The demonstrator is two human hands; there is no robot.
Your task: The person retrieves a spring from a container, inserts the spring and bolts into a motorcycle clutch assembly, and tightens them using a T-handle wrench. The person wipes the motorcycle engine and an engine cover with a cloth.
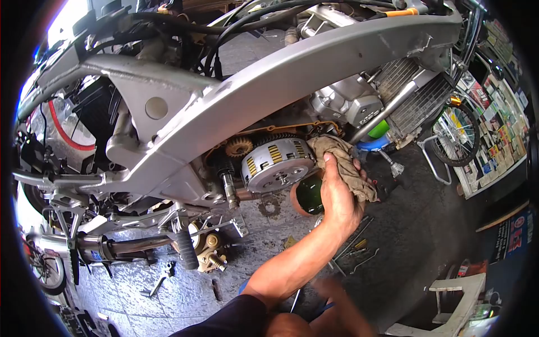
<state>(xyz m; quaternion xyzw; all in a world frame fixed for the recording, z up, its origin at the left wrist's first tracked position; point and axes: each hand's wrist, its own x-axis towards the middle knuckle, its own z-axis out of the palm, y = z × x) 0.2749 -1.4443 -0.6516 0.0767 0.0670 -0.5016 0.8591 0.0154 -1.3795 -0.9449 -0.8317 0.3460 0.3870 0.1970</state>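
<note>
Rag (343,163) in left hand (340,197), slanting down rightward

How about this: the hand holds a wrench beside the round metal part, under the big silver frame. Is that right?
Not quite: the head view shows the hand holding a crumpled cloth, not a wrench. It is beside the round metal part, under the big silver frame.

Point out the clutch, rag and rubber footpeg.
Clutch (281,175): head view, outer face.
Rag (351,171): head view, bunched middle.
Rubber footpeg (184,245): head view, ribbed middle.
</note>
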